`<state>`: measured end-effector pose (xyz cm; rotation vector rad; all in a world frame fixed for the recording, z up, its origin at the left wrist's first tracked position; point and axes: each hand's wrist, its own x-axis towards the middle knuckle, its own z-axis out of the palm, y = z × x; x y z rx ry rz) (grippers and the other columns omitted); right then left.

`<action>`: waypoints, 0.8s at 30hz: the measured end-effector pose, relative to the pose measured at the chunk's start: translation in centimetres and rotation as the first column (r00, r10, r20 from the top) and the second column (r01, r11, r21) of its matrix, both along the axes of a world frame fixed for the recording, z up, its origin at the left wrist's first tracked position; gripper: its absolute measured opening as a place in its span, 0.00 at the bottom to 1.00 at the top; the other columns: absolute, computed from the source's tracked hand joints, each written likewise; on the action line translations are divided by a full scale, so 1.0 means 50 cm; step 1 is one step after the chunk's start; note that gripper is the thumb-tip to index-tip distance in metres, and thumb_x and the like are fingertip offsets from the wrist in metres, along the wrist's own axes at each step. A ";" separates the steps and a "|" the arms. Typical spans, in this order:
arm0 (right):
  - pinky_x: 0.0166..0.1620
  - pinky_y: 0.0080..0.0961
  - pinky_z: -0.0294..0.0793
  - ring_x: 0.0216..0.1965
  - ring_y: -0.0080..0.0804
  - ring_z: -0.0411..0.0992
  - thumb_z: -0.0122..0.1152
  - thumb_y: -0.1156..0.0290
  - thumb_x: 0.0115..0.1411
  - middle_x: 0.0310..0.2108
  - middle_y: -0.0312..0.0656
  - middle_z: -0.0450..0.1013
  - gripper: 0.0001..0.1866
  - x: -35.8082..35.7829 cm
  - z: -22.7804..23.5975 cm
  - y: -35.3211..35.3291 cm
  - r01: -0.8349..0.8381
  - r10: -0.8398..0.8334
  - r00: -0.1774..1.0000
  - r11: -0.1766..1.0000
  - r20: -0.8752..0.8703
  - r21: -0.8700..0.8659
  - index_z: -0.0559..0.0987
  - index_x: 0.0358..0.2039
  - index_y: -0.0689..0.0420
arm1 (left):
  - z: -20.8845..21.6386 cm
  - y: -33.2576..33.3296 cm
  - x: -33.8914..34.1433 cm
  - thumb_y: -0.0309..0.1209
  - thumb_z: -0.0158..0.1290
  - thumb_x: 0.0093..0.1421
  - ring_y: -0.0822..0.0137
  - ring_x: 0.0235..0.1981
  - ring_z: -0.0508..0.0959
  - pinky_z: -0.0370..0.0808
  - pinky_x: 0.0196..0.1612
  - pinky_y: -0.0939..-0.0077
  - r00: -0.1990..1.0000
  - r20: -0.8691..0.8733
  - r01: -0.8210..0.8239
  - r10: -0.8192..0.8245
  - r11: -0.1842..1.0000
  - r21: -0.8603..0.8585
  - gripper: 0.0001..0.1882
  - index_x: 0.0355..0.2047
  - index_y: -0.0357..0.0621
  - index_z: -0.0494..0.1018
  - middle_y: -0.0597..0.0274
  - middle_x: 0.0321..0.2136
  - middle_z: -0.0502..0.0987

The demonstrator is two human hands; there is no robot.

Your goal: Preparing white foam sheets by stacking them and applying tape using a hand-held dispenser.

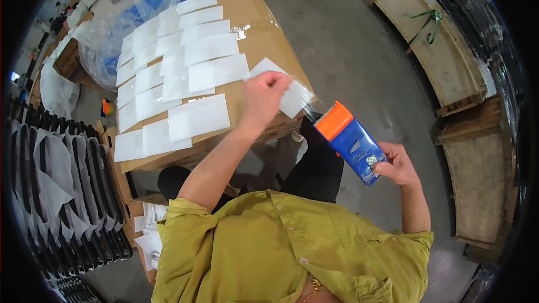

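The left hand [265, 98] is held near the frame's centre, narrowed in a pinch on a clear tape strip [305, 100], its forearm [219, 157] slanted up from lower left. The strip is stretched from a blue-and-orange tape dispenser [353, 146] right of centre, gripped at its lower end by the right hand [397, 164]. White sheets [210, 73] are spread over the cardboard surface [245, 12], upper left.

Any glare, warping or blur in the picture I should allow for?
Head view: fisheye bows the crates at right, and the corners go black; glare flecks the carton and streaks the clear tape between the left hand and the dispenser; both hands look fairly crisp, the far-left background too small to make out.
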<state>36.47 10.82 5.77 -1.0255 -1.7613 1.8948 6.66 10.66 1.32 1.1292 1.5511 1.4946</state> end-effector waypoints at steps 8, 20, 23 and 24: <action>0.36 0.16 0.67 0.30 0.18 0.68 0.62 0.62 0.47 0.29 0.38 0.73 0.22 -0.063 0.004 0.067 -0.058 0.059 0.996 0.998 0.068 -0.024 0.74 0.36 0.67 | -0.070 0.052 -0.077 0.31 0.55 0.49 0.64 0.30 0.71 0.68 0.32 0.76 0.666 -0.685 -0.236 0.294 0.955 0.181 0.08 0.26 0.37 0.75 0.55 0.31 0.73; 0.36 0.16 0.68 0.29 0.19 0.69 0.62 0.63 0.48 0.29 0.38 0.73 0.19 -0.054 -0.024 0.013 -0.046 0.050 0.998 0.987 0.024 -0.156 0.74 0.35 0.66 | -0.047 -0.165 0.030 0.50 0.41 0.58 0.65 0.34 0.75 0.71 0.39 0.75 0.714 0.700 0.393 0.020 0.816 -0.424 0.29 0.42 0.31 0.64 0.48 0.36 0.73; 0.35 0.15 0.68 0.29 0.18 0.69 0.63 0.64 0.48 0.29 0.37 0.73 0.19 -0.042 -0.031 -0.031 -0.021 0.026 1.000 0.974 0.016 -0.227 0.74 0.36 0.66 | -0.094 -0.131 0.063 0.49 0.45 0.57 0.65 0.39 0.73 0.70 0.43 0.72 0.432 0.902 0.516 0.002 0.819 -0.249 0.29 0.46 0.34 0.63 0.51 0.40 0.71; 0.35 0.15 0.68 0.29 0.18 0.69 0.63 0.64 0.48 0.29 0.37 0.73 0.19 -0.037 -0.034 -0.045 -0.015 0.021 0.999 0.973 0.026 -0.228 0.74 0.36 0.66 | -0.092 -0.124 0.080 0.47 0.46 0.57 0.65 0.40 0.73 0.71 0.42 0.72 0.501 0.866 0.421 0.000 0.873 -0.244 0.27 0.46 0.35 0.63 0.54 0.41 0.71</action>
